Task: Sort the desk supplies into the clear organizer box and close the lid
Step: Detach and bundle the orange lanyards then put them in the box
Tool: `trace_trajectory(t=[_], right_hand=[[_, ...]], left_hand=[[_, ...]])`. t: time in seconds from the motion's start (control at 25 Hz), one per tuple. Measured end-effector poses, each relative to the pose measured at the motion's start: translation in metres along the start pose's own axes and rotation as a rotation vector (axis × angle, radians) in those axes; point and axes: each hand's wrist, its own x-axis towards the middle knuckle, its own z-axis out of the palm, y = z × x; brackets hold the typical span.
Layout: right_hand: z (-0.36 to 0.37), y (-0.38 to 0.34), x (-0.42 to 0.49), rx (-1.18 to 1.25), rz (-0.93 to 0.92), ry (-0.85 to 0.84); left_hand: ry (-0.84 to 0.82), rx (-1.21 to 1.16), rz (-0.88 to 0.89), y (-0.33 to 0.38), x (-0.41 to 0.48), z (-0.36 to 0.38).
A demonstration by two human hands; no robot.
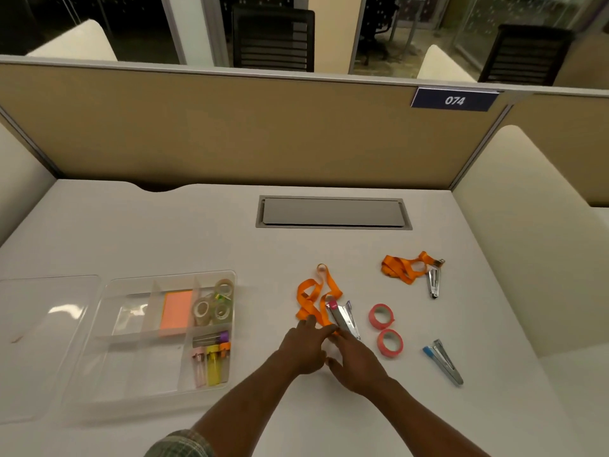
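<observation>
box (108,324) partly filled: sticky notes, tapes, markers in | lid (39,341) off, left of it | left hand (304,349), right hand (354,366) on lanyard (313,298)/stapler (342,319), grip unclear | pink tapes (385,328), other staplers, second lanyard (405,267) still out

The clear lid (43,341) at lower left runs off the frame's left edge. Both forearms are cut by the bottom edge. The right hand (356,367) covers the near end of the pink-tipped stapler (342,319); whether its fingers (337,341) grip it cannot be told. The organizer box (108,374) contents look blurred.
</observation>
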Motion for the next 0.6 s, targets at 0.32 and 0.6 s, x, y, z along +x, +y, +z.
trace_trajectory(t=[0.32,0.6], right_hand=[[-0.021,0.022,-0.008,0.089,-0.027,0.039],[-0.037,0.019,-0.008,0.218,0.016,0.127]], left_hand=[[0.102,-0.054,-0.109,0.008,0.021,0.018],[0.066,-0.101,-0.149,0.008,0.023,0.013]])
